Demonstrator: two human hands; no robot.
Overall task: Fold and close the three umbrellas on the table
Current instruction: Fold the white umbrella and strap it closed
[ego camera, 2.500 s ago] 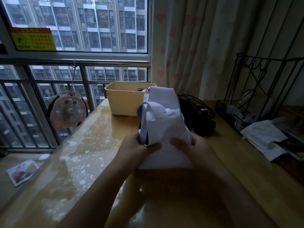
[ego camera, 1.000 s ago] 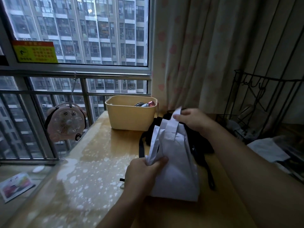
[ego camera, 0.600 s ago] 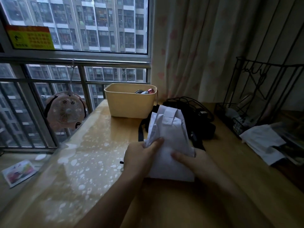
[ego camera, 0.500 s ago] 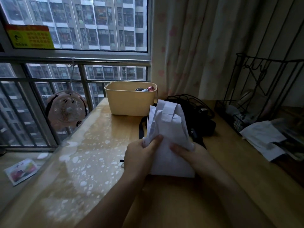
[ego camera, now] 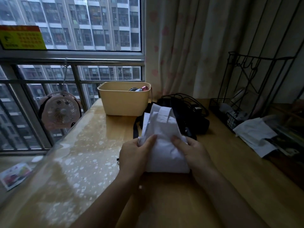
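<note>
While I look down at the wooden table (ego camera: pixel 181 203), I see both hands wrapped round the white umbrella (ego camera: pixel 164 129), which stands on the table top right in the middle. The left hand (ego camera: pixel 134 155) grips its left side, with fingers curled round the cloth and the thumb lying across the front. The right hand (ego camera: pixel 194 152) grips the right side the same way, thumb on the front and the other fingers hidden behind. The cloth is bunched and crumpled, and a flat white strap loops over the top. Just behind the umbrella lies a black bag (ego camera: pixel 189 116) with cords on it; I cannot tell if they touch. A yellow tub (ego camera: pixel 123 102) sits further back by the window. A little pink fan (ego camera: pixel 60 110) is off the table's left edge by the window bars, and a black wire rack (ego camera: pixel 246 89) stands on the right with white paper (ego camera: pixel 255 135) beside it
</note>
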